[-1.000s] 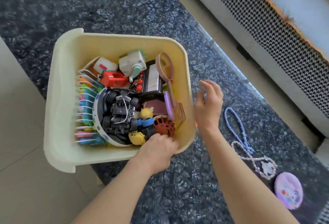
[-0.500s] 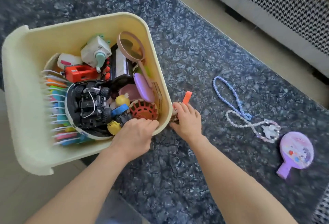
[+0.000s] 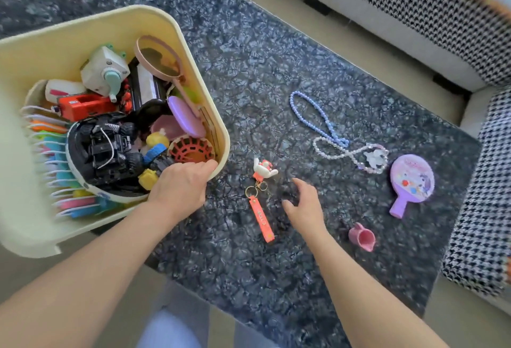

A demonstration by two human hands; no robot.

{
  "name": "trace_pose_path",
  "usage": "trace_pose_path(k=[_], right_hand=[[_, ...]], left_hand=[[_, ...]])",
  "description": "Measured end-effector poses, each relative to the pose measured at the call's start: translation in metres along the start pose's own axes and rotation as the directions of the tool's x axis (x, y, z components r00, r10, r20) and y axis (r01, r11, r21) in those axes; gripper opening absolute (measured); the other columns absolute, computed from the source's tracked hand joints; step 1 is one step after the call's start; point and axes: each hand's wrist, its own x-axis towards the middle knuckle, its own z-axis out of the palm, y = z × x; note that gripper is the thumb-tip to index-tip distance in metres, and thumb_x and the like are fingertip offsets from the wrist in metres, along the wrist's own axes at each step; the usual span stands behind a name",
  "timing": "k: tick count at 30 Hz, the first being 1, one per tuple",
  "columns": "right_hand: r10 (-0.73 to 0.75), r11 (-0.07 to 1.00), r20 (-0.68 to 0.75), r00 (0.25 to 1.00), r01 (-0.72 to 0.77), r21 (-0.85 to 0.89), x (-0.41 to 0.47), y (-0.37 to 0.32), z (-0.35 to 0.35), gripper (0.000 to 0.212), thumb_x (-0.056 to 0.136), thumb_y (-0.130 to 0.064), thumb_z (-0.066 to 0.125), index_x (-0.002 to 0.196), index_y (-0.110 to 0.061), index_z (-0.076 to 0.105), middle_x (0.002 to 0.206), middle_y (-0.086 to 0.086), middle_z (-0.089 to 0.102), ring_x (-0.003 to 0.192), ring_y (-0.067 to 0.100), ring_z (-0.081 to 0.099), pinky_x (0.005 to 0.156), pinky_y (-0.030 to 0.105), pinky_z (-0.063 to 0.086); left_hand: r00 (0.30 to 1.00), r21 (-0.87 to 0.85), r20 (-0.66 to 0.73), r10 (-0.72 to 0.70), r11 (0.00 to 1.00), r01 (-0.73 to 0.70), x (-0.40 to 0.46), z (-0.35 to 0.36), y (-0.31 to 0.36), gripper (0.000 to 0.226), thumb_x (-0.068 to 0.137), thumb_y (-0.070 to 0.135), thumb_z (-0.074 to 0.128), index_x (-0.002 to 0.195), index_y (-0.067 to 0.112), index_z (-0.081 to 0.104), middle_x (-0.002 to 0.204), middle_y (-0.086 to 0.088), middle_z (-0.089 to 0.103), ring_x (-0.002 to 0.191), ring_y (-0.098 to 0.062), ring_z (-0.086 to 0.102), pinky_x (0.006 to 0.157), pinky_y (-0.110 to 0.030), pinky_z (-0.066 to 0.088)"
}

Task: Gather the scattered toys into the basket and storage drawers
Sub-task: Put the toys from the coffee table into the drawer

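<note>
At the left of the frame a pale yellow basket (image 3: 177, 29) sits on the dark marbled table (image 3: 249, 71), its lower left corner jutting past the table edge. It is packed with toys: a row of coloured pieces on white hangers along its left side, a red block (image 3: 83, 105), a white and mint toy camera (image 3: 103, 72), a black toy truck (image 3: 107, 148), a pink-rimmed magnifier (image 3: 161, 57) leaning on the right wall, a lilac oval case (image 3: 185, 116) and a red slotted wheel (image 3: 192, 148).

The left hand (image 3: 179, 184) grips the basket's near right corner, its fingers (image 3: 199, 166) curled over the rim and closed on it.

Right of the basket, at centre frame, an orange keychain (image 3: 261, 209) lies flat on the table, with a small white and red figure at its upper end, 2 metal rings below that, and a strap running toward the lower edge.

Just right of the keychain, the right hand (image 3: 304, 206) hovers low over the table, empty, with fingers (image 3: 302, 183) loosely spread and slightly bent; whether it touches the surface cannot be told.

Further right, a blue bead loop (image 3: 315, 111) overlaps a clear bead strand (image 3: 331, 154) with a pale charm. A small pink cup (image 3: 362, 237) lies on its side near the right forearm. At the far right a lilac paddle-shaped toy (image 3: 410, 181) rests face up, well apart from the basket.

A houndstooth sofa (image 3: 414, 2) borders the upper right.
</note>
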Motion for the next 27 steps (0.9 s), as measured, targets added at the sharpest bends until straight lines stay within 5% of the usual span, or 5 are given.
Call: trace_pose_path(k=[7, 13, 18, 23, 27], right_hand=[[-0.379, 0.652, 0.253, 0.890, 0.451, -0.609, 0.013, -0.044, 0.037, 0.087, 0.079, -0.046, 0.066, 0.146, -0.032, 0.012, 0.157, 0.005, -0.011, 0.143, 0.033, -0.011, 0.114, 0.054, 0.004], [-0.312, 0.640, 0.092, 0.946, 0.281, -0.715, -0.006, -0.021, 0.033, 0.050, 0.081, -0.013, 0.065, 0.125, -0.018, 0.041, 0.132, 0.012, 0.034, 0.114, 0.038, 0.040, 0.083, 0.041, 0.041], [0.032, 0.996, -0.073, 0.997, -0.039, -0.086, -0.035, 0.030, -0.003, 0.025, 0.086, -0.023, 0.059, 0.106, -0.013, 0.048, 0.104, 0.008, 0.056, 0.089, 0.030, 0.057, 0.067, 0.031, 0.037], [-0.028, 0.819, -0.203, 0.979, 0.139, 0.557, -0.083, -0.022, -0.047, 0.019, 0.080, -0.029, 0.069, 0.088, -0.026, 0.052, 0.086, -0.008, 0.066, 0.065, 0.014, 0.059, 0.054, 0.028, 0.048], [-0.299, 0.698, -0.079, 0.951, 0.274, 0.661, -0.096, -0.099, -0.055, 0.031, 0.080, -0.031, 0.071, 0.103, -0.018, 0.056, 0.095, 0.008, 0.067, 0.059, 0.007, 0.063, 0.048, 0.024, 0.050]], left_hand=[[0.993, 0.068, 0.033, 0.116, 0.991, -0.118, -0.038, 0.012, 0.016, 0.041, 0.036, -0.005, 0.079, 0.067, 0.011, 0.056, 0.047, 0.001, 0.052, 0.035, -0.024, 0.051, 0.033, -0.021, 0.031], [0.999, 0.092, 0.022, -0.032, 0.995, 0.030, -0.058, 0.021, 0.053, 0.026, 0.060, 0.028, 0.073, 0.061, 0.014, 0.051, 0.042, -0.001, 0.049, 0.032, -0.023, 0.049, 0.042, -0.021, 0.026], [0.997, 0.036, -0.022, -0.072, 0.997, 0.073, -0.069, 0.029, 0.076, 0.039, 0.082, 0.045, 0.037, 0.058, 0.018, 0.050, 0.046, 0.001, 0.052, 0.038, -0.023, 0.051, 0.040, -0.024, 0.033], [0.998, 0.004, 0.012, -0.064, 0.998, 0.064, -0.083, 0.029, 0.094, 0.038, 0.083, 0.045, 0.036, 0.060, 0.019, 0.052, 0.050, 0.002, 0.054, 0.044, -0.021, 0.052, 0.041, -0.025, 0.036], [0.994, -0.041, 0.076, -0.078, 0.996, 0.081, -0.082, 0.019, 0.095, 0.039, 0.084, 0.045, 0.033, 0.062, 0.019, 0.051, 0.051, 0.003, 0.054, 0.044, -0.019, 0.053, 0.041, -0.023, 0.029]])
